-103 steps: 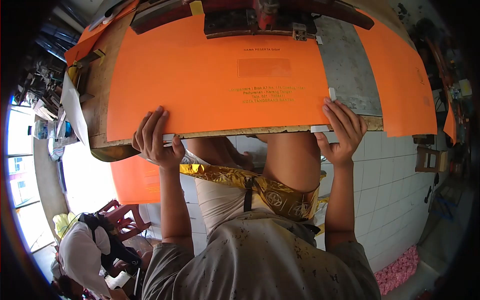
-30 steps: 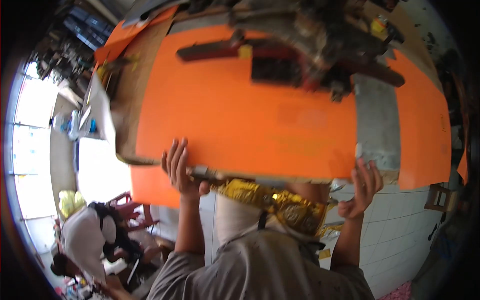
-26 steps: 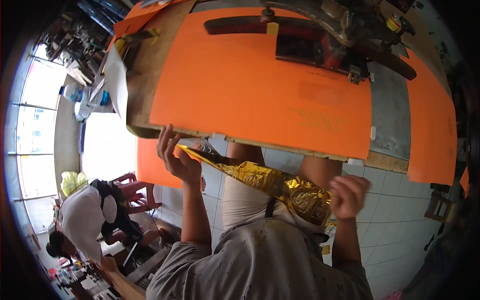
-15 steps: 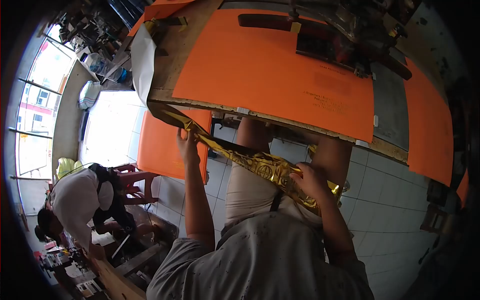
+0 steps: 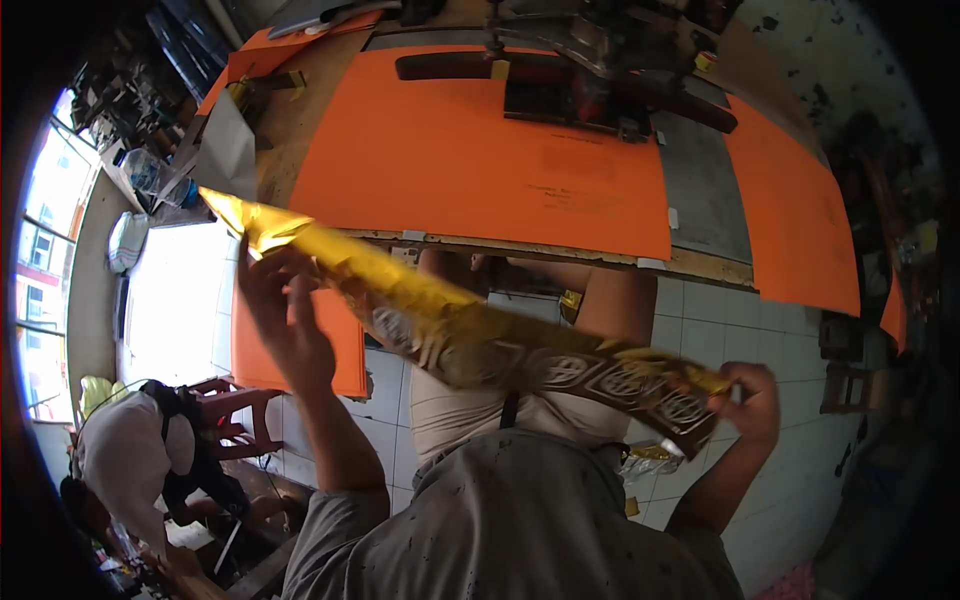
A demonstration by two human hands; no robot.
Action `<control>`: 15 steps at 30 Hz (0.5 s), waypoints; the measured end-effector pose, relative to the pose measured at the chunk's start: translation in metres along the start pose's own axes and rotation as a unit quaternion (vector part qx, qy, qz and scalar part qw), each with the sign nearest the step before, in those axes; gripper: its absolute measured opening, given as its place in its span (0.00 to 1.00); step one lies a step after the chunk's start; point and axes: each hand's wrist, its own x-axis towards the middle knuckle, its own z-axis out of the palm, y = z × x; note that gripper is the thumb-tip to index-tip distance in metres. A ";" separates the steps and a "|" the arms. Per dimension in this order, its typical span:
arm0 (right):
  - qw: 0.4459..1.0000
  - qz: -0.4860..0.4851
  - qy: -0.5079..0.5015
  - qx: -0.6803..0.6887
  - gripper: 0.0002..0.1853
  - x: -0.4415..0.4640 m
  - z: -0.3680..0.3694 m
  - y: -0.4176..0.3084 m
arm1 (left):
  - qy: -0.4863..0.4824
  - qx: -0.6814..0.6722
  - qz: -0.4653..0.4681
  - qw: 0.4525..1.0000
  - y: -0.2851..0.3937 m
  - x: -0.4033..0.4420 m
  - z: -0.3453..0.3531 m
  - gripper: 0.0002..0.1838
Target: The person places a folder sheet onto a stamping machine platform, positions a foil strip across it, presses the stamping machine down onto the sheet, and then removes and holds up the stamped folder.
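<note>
A long strip of gold foil [image 5: 450, 315] stretches in front of my body, above my lap. Several round emblem shapes show along its lower part, like used stamping foil. My left hand [image 5: 290, 315] holds it near its pointed left end, fingers bent at the lower edge and partly hidden. At the other end, my right hand [image 5: 755, 405] pinches the foil's corner between thumb and fingers. Just beyond the strip, a large orange sheet [image 5: 440, 150] with small printed text lies on the worktable [image 5: 275, 165].
A dark metal press [image 5: 590, 85] stands at the table's far side. More orange sheet [image 5: 790, 200] lies to the right, and an orange stack [image 5: 340, 345] sits low at left. A person [image 5: 130, 455] bends over work at lower left. Crumpled foil scraps [image 5: 650, 460] lie by my right side.
The gold foil has been lifted and spread wider. My left hand has moved left, my right hand outward to the right. The view has also shifted, so the table appears further left.
</note>
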 end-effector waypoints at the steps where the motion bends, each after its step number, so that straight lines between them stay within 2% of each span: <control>1: 1.000 -0.013 0.024 -0.003 0.23 -0.003 -0.015 0.006 | -0.032 0.050 0.031 0.998 0.004 0.004 0.015 0.32; 2: 0.999 -0.025 0.048 -0.005 0.23 -0.007 -0.030 0.012 | -0.063 0.087 0.035 0.994 0.012 0.010 0.027 0.31; 5: 0.994 0.074 0.070 0.046 0.21 -0.006 -0.063 0.015 | -0.123 0.187 0.119 0.967 0.010 0.032 0.052 0.24; 8: 0.990 0.095 0.109 0.002 0.17 0.009 -0.081 0.006 | -0.161 0.226 0.164 0.947 -0.008 0.053 0.066 0.19; 11: 0.981 0.148 0.110 -0.066 0.14 0.027 -0.099 0.000 | -0.181 0.301 0.183 0.918 -0.016 0.071 0.072 0.18; 14: 0.982 0.102 0.126 -0.101 0.13 0.048 -0.117 0.011 | -0.170 0.331 0.249 0.894 -0.035 0.089 0.077 0.17; 15: 0.980 0.095 0.126 -0.117 0.13 0.057 -0.123 0.014 | -0.202 0.334 0.216 0.895 -0.033 0.095 0.077 0.20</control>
